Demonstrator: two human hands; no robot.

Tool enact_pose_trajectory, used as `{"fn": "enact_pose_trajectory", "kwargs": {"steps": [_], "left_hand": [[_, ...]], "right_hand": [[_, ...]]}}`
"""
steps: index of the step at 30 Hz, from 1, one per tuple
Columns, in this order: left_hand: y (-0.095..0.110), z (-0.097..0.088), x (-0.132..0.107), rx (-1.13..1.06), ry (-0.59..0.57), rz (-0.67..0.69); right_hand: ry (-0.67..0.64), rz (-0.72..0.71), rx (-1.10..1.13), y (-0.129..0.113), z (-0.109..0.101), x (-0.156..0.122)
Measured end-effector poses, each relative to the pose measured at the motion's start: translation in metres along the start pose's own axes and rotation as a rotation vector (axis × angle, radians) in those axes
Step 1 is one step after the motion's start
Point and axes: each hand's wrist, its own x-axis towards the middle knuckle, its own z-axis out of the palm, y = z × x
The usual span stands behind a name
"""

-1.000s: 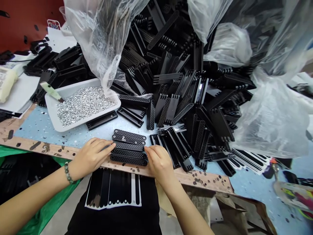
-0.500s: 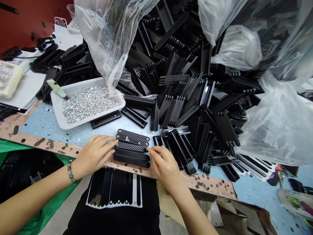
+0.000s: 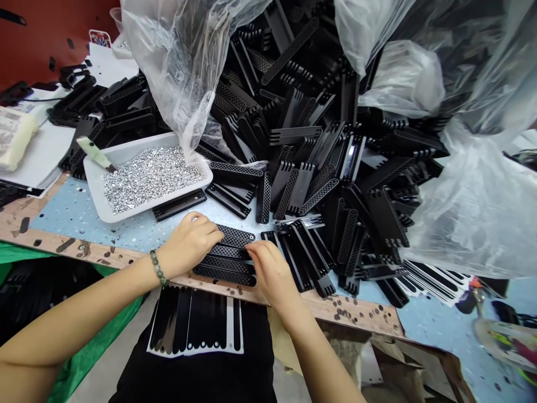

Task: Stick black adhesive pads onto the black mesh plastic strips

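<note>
Several black mesh strips (image 3: 229, 263) lie side by side in a row at the table's front edge. My left hand (image 3: 191, 242), a bead bracelet on its wrist, lies over the left part of the row with fingers curled down on the upper strips. My right hand (image 3: 271, 271) rests at the right end of the row, fingertips touching the strips' ends. Neither hand has lifted anything that I can see.
A white tray (image 3: 94, 193) of small silver washers stands at the left, a green-handled tool (image 3: 93, 154) leaning in it. A big heap of black plastic parts (image 3: 319, 145) spills from clear bags (image 3: 470, 190) behind. A sheet of black stickers (image 3: 197, 322) lies on my lap.
My left hand has moved right and forward, from the strips' left ends onto the upper strips. My right hand has shifted slightly left along the row's right end.
</note>
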Motion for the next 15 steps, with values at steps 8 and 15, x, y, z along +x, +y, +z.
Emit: {"fn": "enact_pose_trajectory", "kwargs": {"steps": [8,15], "left_hand": [[0.003,0.002,0.005,0.108,0.022,0.072],[0.001,0.004,0.004,0.123,0.025,0.083]], "right_hand": [[0.085,0.022,0.014,0.001,0.001,-0.034],[0.062,-0.007,0.001,-0.002,0.002,-0.045]]}}
